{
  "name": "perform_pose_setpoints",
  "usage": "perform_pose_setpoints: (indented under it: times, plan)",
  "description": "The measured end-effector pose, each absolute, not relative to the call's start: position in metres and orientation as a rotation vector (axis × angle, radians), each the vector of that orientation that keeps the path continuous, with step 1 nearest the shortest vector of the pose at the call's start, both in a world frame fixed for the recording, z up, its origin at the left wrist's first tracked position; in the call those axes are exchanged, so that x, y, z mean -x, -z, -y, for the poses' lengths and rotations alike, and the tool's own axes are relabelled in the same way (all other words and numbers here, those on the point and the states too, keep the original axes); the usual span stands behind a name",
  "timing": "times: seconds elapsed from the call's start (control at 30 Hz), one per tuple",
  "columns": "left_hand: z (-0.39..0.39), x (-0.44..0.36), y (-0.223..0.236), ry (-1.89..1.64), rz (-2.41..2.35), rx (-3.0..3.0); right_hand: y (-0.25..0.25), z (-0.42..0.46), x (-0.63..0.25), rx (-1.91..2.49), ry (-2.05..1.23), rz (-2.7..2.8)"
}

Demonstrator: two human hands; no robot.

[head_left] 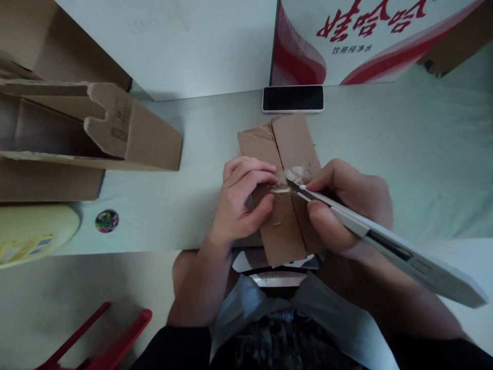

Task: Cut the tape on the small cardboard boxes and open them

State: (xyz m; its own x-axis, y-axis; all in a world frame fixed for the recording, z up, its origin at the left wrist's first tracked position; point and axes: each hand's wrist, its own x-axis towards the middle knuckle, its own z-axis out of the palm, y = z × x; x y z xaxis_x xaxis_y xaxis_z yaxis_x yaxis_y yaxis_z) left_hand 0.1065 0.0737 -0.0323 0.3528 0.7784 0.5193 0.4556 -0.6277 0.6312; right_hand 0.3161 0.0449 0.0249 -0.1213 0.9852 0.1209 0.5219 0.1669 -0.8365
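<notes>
Cardboard box (284, 218), centre of frame — my left hand (242, 198) rests on its top, thumb and fingers apart, while my right hand (356, 198) clamps a utility knife (416, 267) — blade (296, 186) at the taped seam (293, 201).

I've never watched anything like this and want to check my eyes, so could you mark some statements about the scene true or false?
1. The right hand holds a white utility knife. True.
2. The knife's blade is hidden inside the handle. False: it is out, by the clear tape on the small cardboard box.
3. The left hand touches that box. True.
4. The colourful round disc is on the floor. False: it lies on the table.
5. The yellow container is on the left side. True.
</notes>
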Motion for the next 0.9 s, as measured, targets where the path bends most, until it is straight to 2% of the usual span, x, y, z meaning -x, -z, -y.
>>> perform_pose_setpoints:
  times: [0.67,0.9]
  plan:
    - [-0.073,-0.106,0.032,-1.165,-1.084,-2.235,-0.027,-0.039,-0.316,1.392,-0.756,1.74]
    - [-0.074,-0.103,0.034,-1.126,-1.12,-2.262,-0.049,-0.026,-0.322,1.527,-0.81,1.693]
